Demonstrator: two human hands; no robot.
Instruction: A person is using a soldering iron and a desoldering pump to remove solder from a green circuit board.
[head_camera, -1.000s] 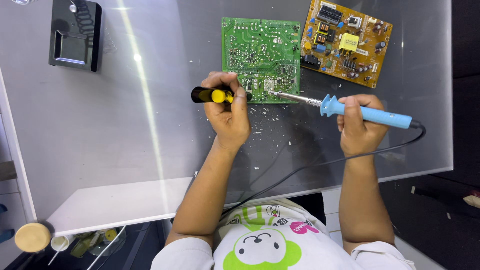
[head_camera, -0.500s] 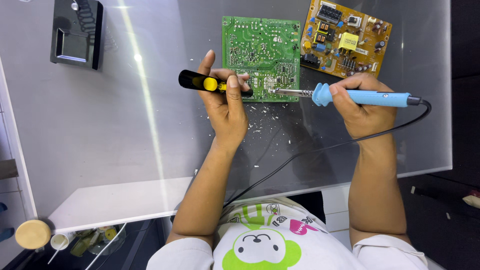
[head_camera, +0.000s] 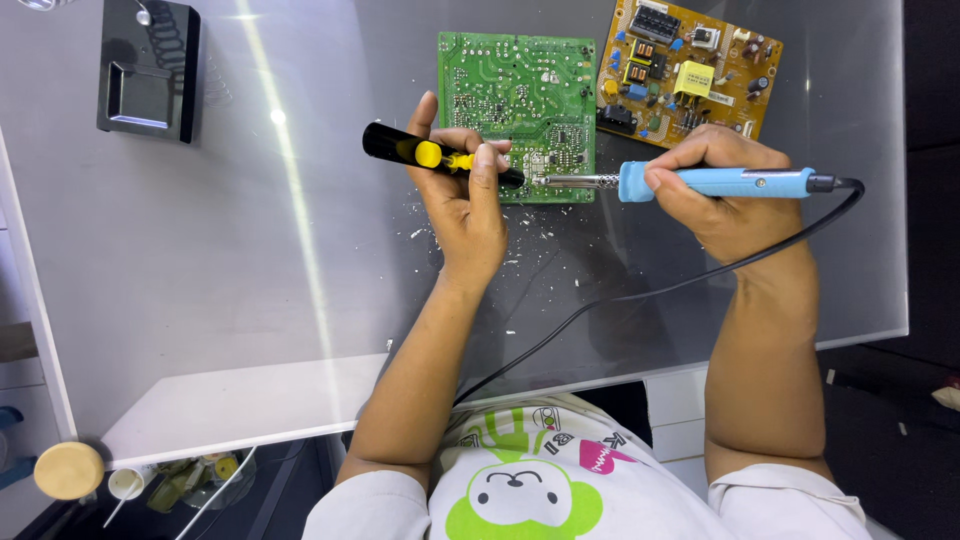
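Right hand (head_camera: 725, 195) grips blue soldering iron (head_camera: 700, 182), lying crosswise, tip left on green circuit board (head_camera: 515, 95); left-hand fingers (head_camera: 487, 165) clasp desoldering pump (head_camera: 430, 155) opposite.

Left hand (head_camera: 462, 205), back uppermost, fingers curled closed with the thumb extended across them; forearm bare, angled up from lower centre. Right hand (head_camera: 722, 192), knuckles up, clenched in a grip, forearm near vertical.

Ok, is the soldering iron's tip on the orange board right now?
No, the soldering iron in the right hand points its tip at the green board, not the orange board.
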